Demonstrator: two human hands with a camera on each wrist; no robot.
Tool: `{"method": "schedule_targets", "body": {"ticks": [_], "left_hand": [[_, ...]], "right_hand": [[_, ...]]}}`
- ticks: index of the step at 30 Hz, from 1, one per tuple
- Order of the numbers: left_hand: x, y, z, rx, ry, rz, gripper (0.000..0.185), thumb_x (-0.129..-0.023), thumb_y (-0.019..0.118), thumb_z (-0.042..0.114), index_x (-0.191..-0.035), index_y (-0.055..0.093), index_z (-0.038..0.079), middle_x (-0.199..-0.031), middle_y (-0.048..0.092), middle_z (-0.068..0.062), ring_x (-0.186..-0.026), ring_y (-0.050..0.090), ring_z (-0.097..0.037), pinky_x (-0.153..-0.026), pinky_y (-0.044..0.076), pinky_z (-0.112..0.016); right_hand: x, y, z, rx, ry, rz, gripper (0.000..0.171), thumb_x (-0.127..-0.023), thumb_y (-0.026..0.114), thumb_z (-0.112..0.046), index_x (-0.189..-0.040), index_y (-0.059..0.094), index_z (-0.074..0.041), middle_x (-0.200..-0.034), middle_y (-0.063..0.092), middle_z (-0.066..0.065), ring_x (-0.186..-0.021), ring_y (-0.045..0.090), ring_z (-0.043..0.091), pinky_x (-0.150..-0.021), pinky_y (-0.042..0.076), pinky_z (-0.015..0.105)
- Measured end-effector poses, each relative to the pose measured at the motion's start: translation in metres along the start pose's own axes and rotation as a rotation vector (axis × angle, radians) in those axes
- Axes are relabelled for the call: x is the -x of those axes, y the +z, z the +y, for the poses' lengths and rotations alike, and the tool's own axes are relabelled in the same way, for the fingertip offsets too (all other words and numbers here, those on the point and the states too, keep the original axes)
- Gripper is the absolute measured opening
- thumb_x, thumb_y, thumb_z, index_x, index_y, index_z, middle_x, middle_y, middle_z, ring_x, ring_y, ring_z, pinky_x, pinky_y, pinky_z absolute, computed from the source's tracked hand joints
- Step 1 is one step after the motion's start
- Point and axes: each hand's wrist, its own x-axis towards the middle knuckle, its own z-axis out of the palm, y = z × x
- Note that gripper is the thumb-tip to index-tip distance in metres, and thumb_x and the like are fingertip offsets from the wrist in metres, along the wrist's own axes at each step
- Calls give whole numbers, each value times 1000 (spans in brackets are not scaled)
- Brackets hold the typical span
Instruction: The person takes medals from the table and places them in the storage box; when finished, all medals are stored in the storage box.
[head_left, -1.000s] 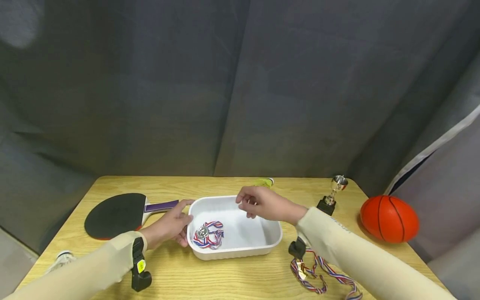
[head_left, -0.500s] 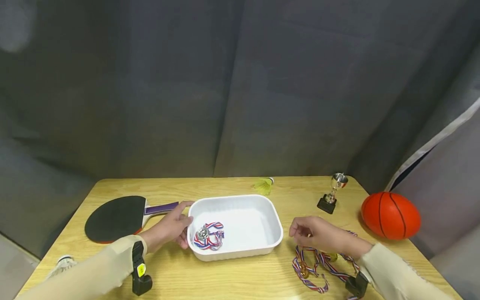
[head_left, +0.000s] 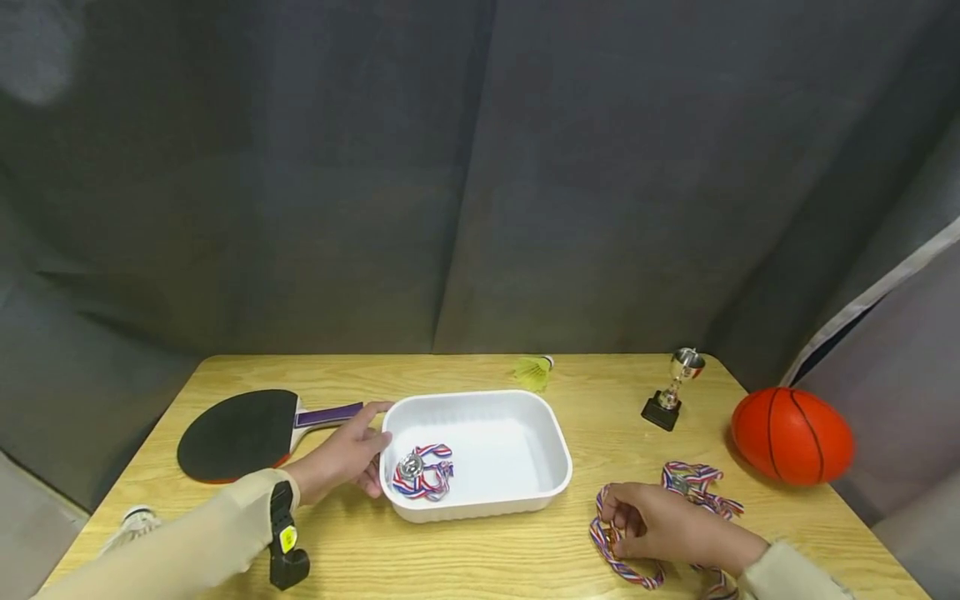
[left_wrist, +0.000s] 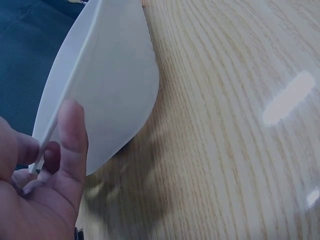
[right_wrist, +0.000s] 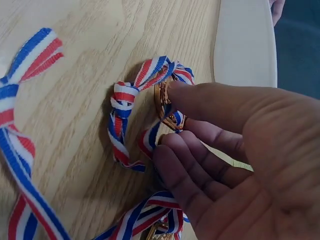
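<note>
My left hand [head_left: 341, 454] grips the left end of a white plastic tub [head_left: 487, 506], the thumb over its rim; the left wrist view shows fingers [left_wrist: 72, 132] against the outer wall. Inside the tub lies a silver medal [head_left: 410, 467] with a red, white and blue ribbon. Right of the tub, my right hand [head_left: 663, 525] is down at the table. Its thumb and fingers pinch a bronze-coloured medal [right_wrist: 163, 102], whose knotted striped ribbon [right_wrist: 122, 102] curls beside the fingertips. A second medal [right_wrist: 161, 230] shows partly below the hand in the right wrist view.
More striped ribbon [head_left: 697, 477] lies behind the right hand. A small trophy [head_left: 667, 392] and an orange-red ball [head_left: 791, 435] stand at the right. A yellow shuttlecock [head_left: 533, 372] lies behind the tub, a black table tennis bat [head_left: 240, 435] at the left.
My right hand has moved from over the tub to the right and down to the ribbons, and its fingers now pinch a medal. The left hand keeps its grip on the tub.
</note>
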Motion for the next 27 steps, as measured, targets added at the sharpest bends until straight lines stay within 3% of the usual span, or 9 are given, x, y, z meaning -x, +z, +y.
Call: {"method": "schedule_targets", "body": {"ticks": [4, 11, 20, 23, 27], "left_hand": [[-1, 0, 0, -2, 2, -6, 54, -112, 45, 12, -163, 27, 17, -107, 64, -23, -65, 65, -19, -54, 63, -31], [-1, 0, -1, 2, 5, 2, 54, -112, 46, 12, -162, 28, 17, -115, 66, -23, -65, 65, -20, -55, 63, -31], [1, 1, -2, -2, 26, -23, 54, -112, 45, 12, -163, 26, 15, -118, 67, -26, -67, 66, -20, -56, 63, -30], [2, 0, -1, -8, 27, -30, 54, -112, 44, 13, -163, 25, 14, -120, 67, -27, -67, 66, -20, -56, 63, -30], [1, 0, 0, -4, 8, -10, 54, -112, 45, 13, -163, 26, 17, -119, 66, -25, -66, 66, -20, -55, 63, -30]], "right_hand": [[-1, 2, 1, -4, 9, -1, 31, -88, 85, -15, -103, 60, -8, -90, 56, -4, -78, 50, -2, -61, 50, 16], [-2, 3, -1, 2, 47, -16, 28, -86, 85, -15, -97, 59, -10, -86, 54, -4, -75, 48, -1, -60, 45, 16], [4, 0, -2, -44, 72, -37, 29, -93, 80, -19, -97, 53, -8, -82, 46, -7, -71, 44, -1, -55, 33, 19], [6, -5, 0, -85, 34, -29, 25, -96, 76, -18, -100, 55, -5, -83, 50, -8, -71, 46, -3, -54, 38, 18], [10, -15, 6, -203, -40, -38, 17, -101, 68, -11, -104, 59, 3, -78, 64, 8, -71, 60, -1, -56, 54, 19]]}}
